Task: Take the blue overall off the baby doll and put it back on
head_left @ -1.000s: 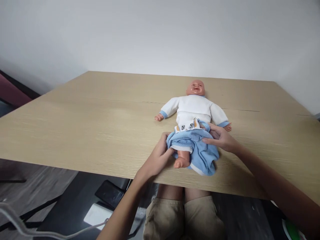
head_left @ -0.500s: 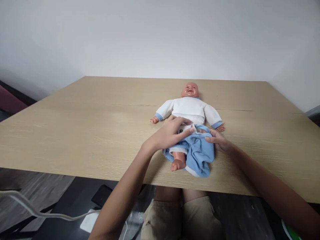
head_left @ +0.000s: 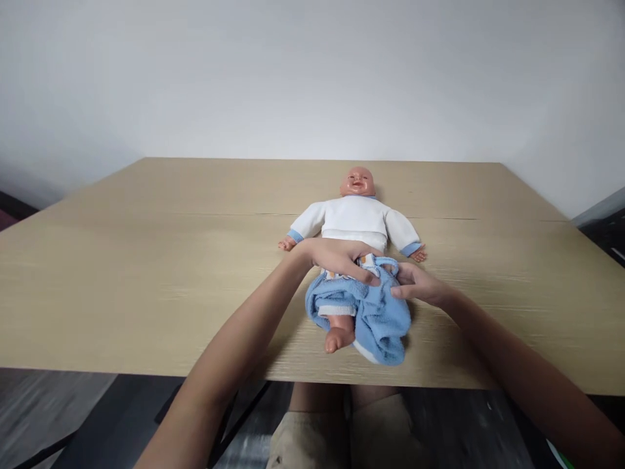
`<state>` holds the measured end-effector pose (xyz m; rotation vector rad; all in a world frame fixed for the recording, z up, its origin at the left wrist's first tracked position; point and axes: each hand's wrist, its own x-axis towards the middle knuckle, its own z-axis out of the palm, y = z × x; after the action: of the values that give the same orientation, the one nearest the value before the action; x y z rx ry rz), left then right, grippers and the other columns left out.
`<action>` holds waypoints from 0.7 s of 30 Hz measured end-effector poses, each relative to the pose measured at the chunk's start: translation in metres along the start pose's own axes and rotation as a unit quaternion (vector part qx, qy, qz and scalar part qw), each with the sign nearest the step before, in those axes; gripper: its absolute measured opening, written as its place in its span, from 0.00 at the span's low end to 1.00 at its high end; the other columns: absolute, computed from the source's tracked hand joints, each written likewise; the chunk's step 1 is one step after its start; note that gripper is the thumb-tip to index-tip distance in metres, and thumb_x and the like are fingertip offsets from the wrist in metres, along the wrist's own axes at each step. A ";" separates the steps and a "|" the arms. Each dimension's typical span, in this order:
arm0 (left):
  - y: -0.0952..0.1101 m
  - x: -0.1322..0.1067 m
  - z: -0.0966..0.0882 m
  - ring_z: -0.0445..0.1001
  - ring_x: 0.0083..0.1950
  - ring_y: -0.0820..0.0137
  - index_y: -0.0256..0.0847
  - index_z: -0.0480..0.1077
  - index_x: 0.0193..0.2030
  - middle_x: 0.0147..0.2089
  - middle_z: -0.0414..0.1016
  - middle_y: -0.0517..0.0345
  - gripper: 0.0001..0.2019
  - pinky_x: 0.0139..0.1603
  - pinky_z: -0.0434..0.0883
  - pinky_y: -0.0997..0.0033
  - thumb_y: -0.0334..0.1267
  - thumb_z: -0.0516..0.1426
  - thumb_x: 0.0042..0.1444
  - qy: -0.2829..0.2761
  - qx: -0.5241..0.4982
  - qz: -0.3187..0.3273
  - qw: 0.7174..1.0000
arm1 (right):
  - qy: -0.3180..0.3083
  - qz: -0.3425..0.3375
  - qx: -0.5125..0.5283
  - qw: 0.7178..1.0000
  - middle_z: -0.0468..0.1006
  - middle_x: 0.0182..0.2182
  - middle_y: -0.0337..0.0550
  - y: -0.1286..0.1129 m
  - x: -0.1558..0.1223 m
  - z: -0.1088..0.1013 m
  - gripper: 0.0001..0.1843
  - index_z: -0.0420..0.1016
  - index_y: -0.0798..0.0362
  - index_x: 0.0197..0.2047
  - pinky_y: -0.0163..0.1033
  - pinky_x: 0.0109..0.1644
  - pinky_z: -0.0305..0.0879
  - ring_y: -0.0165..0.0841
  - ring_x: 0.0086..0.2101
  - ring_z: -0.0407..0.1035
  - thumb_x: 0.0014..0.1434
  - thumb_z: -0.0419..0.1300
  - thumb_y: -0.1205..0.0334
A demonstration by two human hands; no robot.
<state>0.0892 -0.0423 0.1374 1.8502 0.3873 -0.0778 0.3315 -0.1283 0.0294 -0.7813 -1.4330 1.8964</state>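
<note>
A baby doll (head_left: 358, 183) lies on its back, head toward the wall, in a white sweater (head_left: 355, 217) with blue cuffs. Soft blue trousers (head_left: 383, 319) with white trim are bunched around its hips and legs. One bare foot (head_left: 339, 339) pokes out of a leg opening; the other is hidden in the cloth. My left hand (head_left: 336, 255) lies across the doll's waist, its thumb pressed on the trousers' waistband and its fingertips partly hidden. With thumb and fingers, my right hand (head_left: 420, 285) pinches the waistband's right side.
The wooden table (head_left: 146, 280) has its front edge just below the doll's foot, above my lap. A pale wall (head_left: 312, 78) stands behind it. Dark furniture (head_left: 605, 234) shows at the far right.
The view has shifted slightly, so the doll sits lower and more to the left. My left hand has turned flatter across the waist, its thumb lower on the trousers. My right hand keeps its hold.
</note>
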 end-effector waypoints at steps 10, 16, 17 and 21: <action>-0.019 0.016 -0.002 0.85 0.43 0.58 0.40 0.84 0.41 0.40 0.88 0.57 0.16 0.45 0.84 0.64 0.47 0.76 0.52 -0.147 -0.054 0.018 0.988 | 0.049 -0.004 0.044 0.998 0.80 0.38 0.38 -0.014 -0.012 0.007 0.27 0.81 0.51 0.47 0.31 0.39 0.69 0.29 0.35 0.72 0.59 0.80 0.40; -0.026 0.011 -0.006 0.85 0.41 0.60 0.40 0.85 0.43 0.41 0.88 0.56 0.19 0.43 0.83 0.66 0.49 0.78 0.51 -0.105 -0.110 0.035 0.988 | -0.081 0.044 -0.037 0.995 0.82 0.45 0.41 -0.017 -0.015 0.003 0.34 0.82 0.52 0.60 0.34 0.46 0.73 0.34 0.43 0.76 0.58 0.81 0.43; -0.026 0.010 -0.006 0.84 0.41 0.61 0.40 0.84 0.43 0.41 0.88 0.57 0.18 0.42 0.83 0.68 0.49 0.78 0.52 -0.096 -0.115 0.033 0.988 | -0.082 0.047 -0.042 0.995 0.82 0.45 0.40 -0.018 -0.016 0.003 0.33 0.82 0.52 0.60 0.33 0.45 0.73 0.33 0.42 0.76 0.58 0.81 0.45; -0.024 0.009 -0.008 0.84 0.45 0.62 0.40 0.84 0.46 0.44 0.88 0.57 0.17 0.46 0.83 0.70 0.46 0.75 0.55 -0.085 -0.109 0.033 0.990 | -0.073 0.043 -0.016 0.996 0.82 0.42 0.38 -0.018 -0.019 0.004 0.30 0.84 0.52 0.58 0.32 0.43 0.71 0.30 0.39 0.74 0.58 0.81 0.47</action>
<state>0.0895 -0.0269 0.1159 1.6247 0.2062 -0.1419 0.3427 -0.1416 0.0497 -0.7442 -1.5421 2.0373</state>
